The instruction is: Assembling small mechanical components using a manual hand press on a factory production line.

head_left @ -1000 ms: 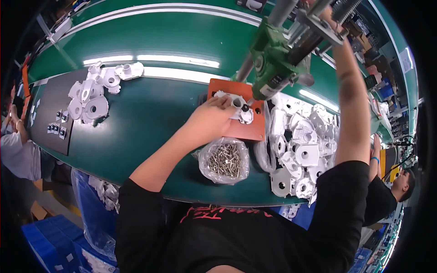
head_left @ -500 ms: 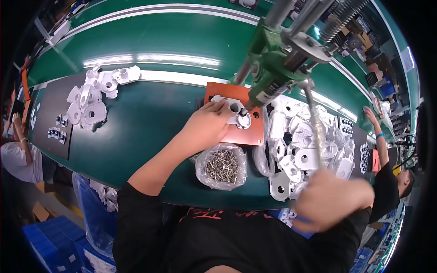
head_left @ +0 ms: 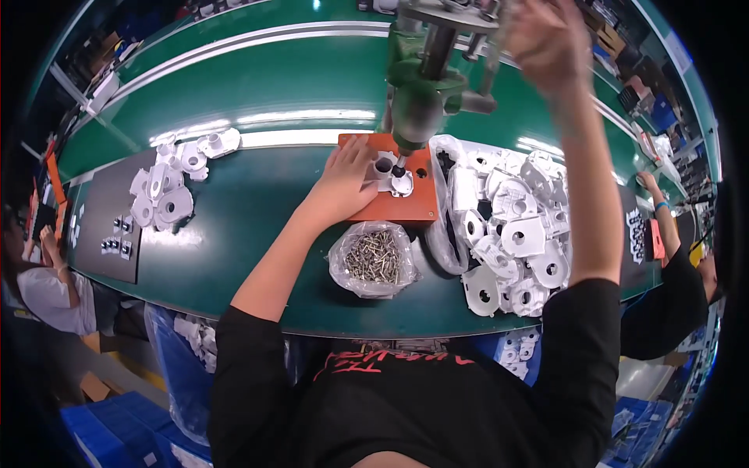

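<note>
My left hand [head_left: 346, 181] lies over one end of a white plastic part [head_left: 383, 166], fingers stretched out and thumb along its near side, holding it on an orange fixture plate [head_left: 425, 204]. Above it stands a green hand press [head_left: 417, 109]. Its dark tip [head_left: 399, 170] comes down to the part beside a round hole; whether they touch I cannot tell. High at the right, my right hand [head_left: 542, 43] is blurred, its fingers curled at the upper end of the press lever [head_left: 490, 74]. Small metal pins or screws [head_left: 374, 257] fill a clear plastic bag [head_left: 334, 269] nearer me.
Many white plastic parts [head_left: 523, 236] are heaped to the right. More white parts [head_left: 172, 207] and small black-and-silver pieces [head_left: 117, 246] lie on a dark mat [head_left: 109, 199] at left. Co-workers' arms [head_left: 662, 210] reach in at both sides. Blue bins [head_left: 117, 425] stand below.
My right hand has swung from low right to high up, and the press lever now points upward instead of down. My left hand stays on the part, with fingers straighter. The view has shifted.
</note>
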Available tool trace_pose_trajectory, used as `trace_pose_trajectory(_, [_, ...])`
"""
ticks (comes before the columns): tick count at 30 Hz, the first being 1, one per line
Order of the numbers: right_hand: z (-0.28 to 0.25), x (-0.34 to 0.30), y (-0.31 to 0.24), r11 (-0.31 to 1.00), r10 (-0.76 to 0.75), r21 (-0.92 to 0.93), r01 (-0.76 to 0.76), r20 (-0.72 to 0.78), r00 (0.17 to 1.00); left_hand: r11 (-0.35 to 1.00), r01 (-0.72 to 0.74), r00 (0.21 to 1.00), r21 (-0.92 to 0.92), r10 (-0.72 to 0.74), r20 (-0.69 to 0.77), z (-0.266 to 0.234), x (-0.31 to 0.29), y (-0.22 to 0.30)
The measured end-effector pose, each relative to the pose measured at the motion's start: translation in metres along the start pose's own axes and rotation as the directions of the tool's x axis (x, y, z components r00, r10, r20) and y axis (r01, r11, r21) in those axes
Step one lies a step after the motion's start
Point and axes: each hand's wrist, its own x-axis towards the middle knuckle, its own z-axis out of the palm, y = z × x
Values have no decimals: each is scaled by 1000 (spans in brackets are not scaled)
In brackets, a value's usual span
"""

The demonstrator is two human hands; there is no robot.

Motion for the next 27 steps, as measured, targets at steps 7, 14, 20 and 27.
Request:
trace_pose_trajectory(7, [-73, -29, 37, 836, 79, -544, -67, 0, 997, 987, 147, 904, 59, -158, 398, -43, 43, 22])
trace_pose_trajectory(14, [-104, -178, 29, -9, 223, -990, 142, 136, 965, 855, 483, 875, -192, -460, 154, -39, 49, -52])
trace_pose_trajectory(20, [-138, -214, 50, -412, 325, -911, 11, -135, 936, 791, 478, 857, -382, -515, 6, -46, 43, -62])
trace_pose_trajectory(27, [-136, -198, 66, -384, 214, -923, 22, -66, 975, 754, 651, 746, 87, -614, -258, -123, -79, -135])
